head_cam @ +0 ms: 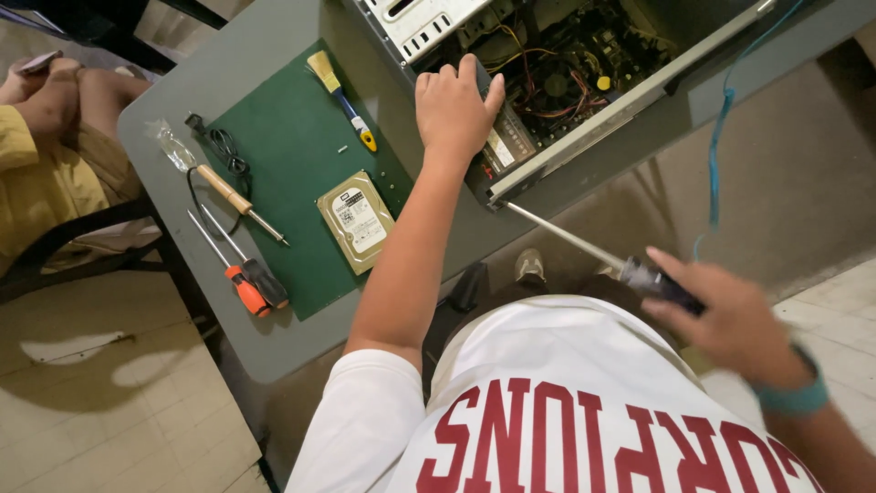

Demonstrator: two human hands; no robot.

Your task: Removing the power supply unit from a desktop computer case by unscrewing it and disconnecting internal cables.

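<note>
Looks like a home repair corner: tiled floor (137, 429), gray table (274, 82) with green work mat (283, 137), screwdrivers (246, 269), opened computer case (566, 73).

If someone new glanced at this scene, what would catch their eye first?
Probably the opened computer case at the table's far edge, with the left hand resting on it. The right hand holds a long screwdriver against its frame; a hard drive lies on the green mat.
</note>
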